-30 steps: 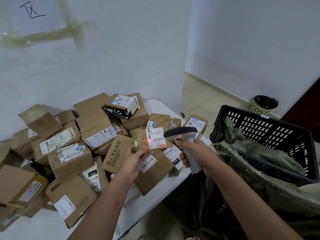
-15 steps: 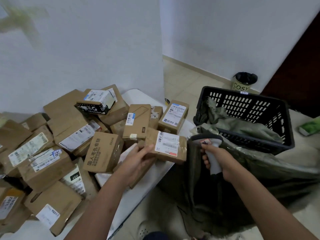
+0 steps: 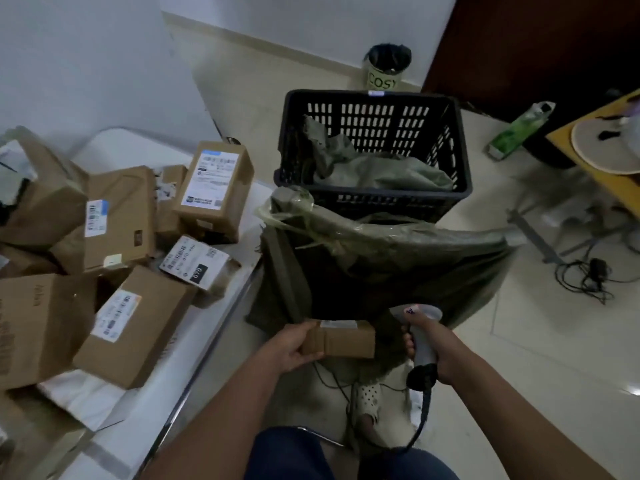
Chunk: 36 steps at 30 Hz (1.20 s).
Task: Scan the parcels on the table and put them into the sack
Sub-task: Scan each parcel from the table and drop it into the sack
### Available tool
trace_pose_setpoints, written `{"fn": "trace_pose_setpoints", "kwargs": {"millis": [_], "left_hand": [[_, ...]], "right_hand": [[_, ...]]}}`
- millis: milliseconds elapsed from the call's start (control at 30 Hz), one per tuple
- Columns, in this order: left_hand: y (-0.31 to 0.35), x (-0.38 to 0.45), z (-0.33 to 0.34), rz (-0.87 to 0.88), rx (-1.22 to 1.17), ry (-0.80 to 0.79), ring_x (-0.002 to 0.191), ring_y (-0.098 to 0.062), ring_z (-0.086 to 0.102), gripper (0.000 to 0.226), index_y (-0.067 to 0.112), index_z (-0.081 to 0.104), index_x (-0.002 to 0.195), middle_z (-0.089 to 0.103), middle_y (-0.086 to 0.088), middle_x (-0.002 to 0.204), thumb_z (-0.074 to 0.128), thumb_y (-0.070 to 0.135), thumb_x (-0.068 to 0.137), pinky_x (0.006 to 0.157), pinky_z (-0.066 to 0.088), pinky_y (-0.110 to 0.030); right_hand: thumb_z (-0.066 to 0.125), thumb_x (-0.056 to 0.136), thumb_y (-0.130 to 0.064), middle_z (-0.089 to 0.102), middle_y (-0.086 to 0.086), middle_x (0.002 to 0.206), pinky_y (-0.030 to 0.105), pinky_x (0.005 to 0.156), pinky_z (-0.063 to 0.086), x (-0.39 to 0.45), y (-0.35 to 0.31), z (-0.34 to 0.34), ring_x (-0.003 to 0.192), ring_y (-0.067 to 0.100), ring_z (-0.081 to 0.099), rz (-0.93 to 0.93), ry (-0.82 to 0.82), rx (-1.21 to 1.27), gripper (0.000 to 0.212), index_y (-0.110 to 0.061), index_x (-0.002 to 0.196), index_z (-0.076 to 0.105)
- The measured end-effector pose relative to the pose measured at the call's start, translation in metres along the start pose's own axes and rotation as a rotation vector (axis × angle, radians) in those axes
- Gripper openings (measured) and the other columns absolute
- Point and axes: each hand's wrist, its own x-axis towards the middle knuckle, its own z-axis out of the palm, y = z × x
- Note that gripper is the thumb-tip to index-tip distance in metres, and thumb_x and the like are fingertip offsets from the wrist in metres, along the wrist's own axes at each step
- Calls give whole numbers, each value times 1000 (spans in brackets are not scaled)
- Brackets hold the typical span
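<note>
Parcel point(image 3: 341, 339): gripped at its left end by left hand point(image 3: 297, 346), over open sack point(image 3: 381, 265). Right hand point(image 3: 437, 344): curled round scanner point(image 3: 420, 336), just beside.

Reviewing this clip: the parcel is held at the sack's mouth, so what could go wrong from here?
1. The left hand holds the small brown cardboard parcel at the near edge of the dark green sack; released here, it might catch the rim and fall to the floor.
2. The grey handheld scanner in the right hand trails a black cable past the person's feet, a possible snag.
</note>
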Motion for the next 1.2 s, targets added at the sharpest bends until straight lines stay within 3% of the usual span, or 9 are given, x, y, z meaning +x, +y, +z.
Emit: {"fn": "trace_pose_setpoints", "kwargs": {"millis": [67, 200, 333, 433, 567, 700, 900, 1033, 1200], "left_hand": [[2, 18, 20, -3, -30, 24, 107, -30, 58, 40, 7, 53, 128, 56, -15, 110, 63, 27, 95, 53, 60, -31], [12, 42, 61, 20, -92, 10, 101, -29, 60, 51, 13, 42, 141, 51, -12, 116, 62, 28, 97, 71, 60, -34], [17, 41, 91, 22, -13, -10, 117, -33, 56, 44, 8, 43, 143, 46, -15, 139, 53, 16, 101, 81, 56, -33], [16, 40, 86, 41, 27, -6, 113, -31, 57, 43, 6, 42, 143, 50, -11, 124, 52, 13, 102, 89, 54, -34], [16, 37, 55, 81, 74, 19, 113, -31, 57, 45, 5, 42, 143, 49, -11, 126, 53, 15, 101, 89, 54, -35], [18, 21, 13, 137, 91, 57, 110, -31, 58, 39, 5, 46, 139, 55, -9, 109, 52, 15, 102, 89, 52, -35], [24, -36, -60, 291, 159, 95, 108, -25, 62, 14, 18, 57, 114, 60, -8, 123, 52, 22, 102, 85, 55, -31], [24, -78, -111, 478, 238, 200, 100, -22, 64, 19, 16, 59, 118, 63, -9, 115, 50, 18, 102, 94, 54, -38], [18, -117, -173, 684, 275, 337, 85, -13, 61, 15, 18, 61, 107, 61, -6, 105, 48, 13, 102, 72, 51, -19]], "right_hand": [[62, 96, -31, 47, 6, 60, 22, 39, 42, 4, -2, -10, 50, 15, 45, 0, 5, 21, 32, -5, 79, 54], [62, 96, -31, 48, 7, 63, 20, 39, 43, 11, -9, -26, 53, 16, 45, -4, -3, 37, 30, -5, 82, 56], [63, 94, -30, 51, 7, 63, 22, 41, 44, 15, -13, -34, 53, 16, 47, -16, -20, 45, 29, -4, 84, 57], [63, 94, -31, 52, 6, 62, 22, 42, 44, 14, -15, -32, 53, 16, 48, -22, -33, 38, 30, -3, 85, 57], [64, 93, -33, 53, 6, 65, 22, 43, 46, 7, -18, -16, 56, 16, 50, -18, -46, 26, 30, -4, 84, 59], [66, 92, -35, 56, 5, 65, 23, 45, 47, -7, -23, 18, 55, 15, 52, -64, -111, -17, 30, -5, 89, 60], [64, 93, -35, 56, 5, 63, 24, 46, 46, -45, -30, 107, 53, 15, 52, -178, -247, -198, 29, -5, 93, 63], [65, 93, -36, 57, 6, 62, 27, 48, 45, -73, -25, 177, 51, 17, 53, -263, -356, -343, 32, -4, 91, 63], [66, 92, -28, 57, 7, 58, 26, 45, 44, -106, -15, 247, 45, 16, 52, -349, -492, -453, 24, -5, 90, 66]]}}
